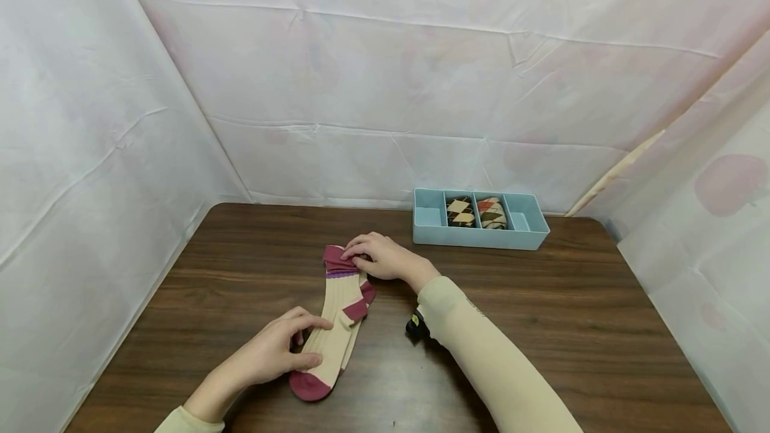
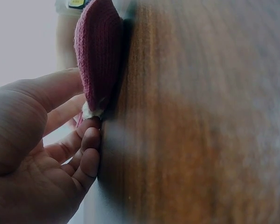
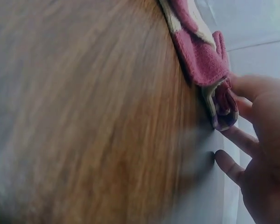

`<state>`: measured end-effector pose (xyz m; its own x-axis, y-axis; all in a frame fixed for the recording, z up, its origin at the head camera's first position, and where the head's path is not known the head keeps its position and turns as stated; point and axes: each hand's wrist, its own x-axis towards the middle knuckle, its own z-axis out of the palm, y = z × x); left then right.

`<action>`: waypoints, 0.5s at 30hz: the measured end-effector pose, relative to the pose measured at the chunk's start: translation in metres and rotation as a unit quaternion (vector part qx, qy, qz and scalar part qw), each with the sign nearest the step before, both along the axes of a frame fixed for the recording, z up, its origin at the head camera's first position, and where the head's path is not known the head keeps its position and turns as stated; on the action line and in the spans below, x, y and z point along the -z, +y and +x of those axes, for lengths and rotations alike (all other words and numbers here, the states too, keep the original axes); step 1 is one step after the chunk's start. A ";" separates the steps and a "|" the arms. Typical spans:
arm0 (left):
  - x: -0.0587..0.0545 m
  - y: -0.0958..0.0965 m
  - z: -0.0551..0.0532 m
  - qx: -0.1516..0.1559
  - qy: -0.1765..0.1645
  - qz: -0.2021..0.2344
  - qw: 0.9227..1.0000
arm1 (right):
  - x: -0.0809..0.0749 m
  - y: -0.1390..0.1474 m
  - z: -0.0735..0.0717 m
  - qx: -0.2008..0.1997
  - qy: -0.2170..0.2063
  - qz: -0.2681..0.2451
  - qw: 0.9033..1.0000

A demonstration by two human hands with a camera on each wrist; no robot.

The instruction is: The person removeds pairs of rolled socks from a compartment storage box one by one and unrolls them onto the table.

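Observation:
A pair of cream ribbed socks [image 1: 339, 299] with maroon toes, heels and cuffs lies on the table, one sock overlapping the other. A purple stripe runs below the upper sock's cuff. My left hand [image 1: 273, 346] rests at the toe end, thumb and index finger on the upper sock, the other fingers along its side. In the left wrist view the maroon toe [image 2: 99, 51] stands beside those fingers. At the far end my right hand [image 1: 385, 256] touches the cuffs with loosely bent fingers. The right wrist view shows the cuff edge [image 3: 225, 109] against its fingers.
A light blue divided box [image 1: 481, 238] stands at the table's back edge, right of centre. Two of its compartments hold rolled argyle socks, one dark [image 1: 460, 211] and one with orange [image 1: 492, 212]. Pale cloth [image 1: 385, 72] hangs behind the brown wooden table [image 1: 571, 326].

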<state>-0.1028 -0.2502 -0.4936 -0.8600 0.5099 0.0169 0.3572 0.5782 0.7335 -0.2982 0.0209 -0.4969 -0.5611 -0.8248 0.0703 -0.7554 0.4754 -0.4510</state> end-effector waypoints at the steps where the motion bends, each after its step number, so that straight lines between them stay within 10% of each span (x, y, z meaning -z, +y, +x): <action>1: 0.000 0.000 0.000 0.000 0.000 0.001 1.000 | 0.000 0.001 0.000 0.000 -0.004 0.003 1.000; 15: 0.002 -0.001 0.000 0.003 0.002 0.002 1.000 | -0.007 0.002 0.003 0.002 -0.040 0.030 0.999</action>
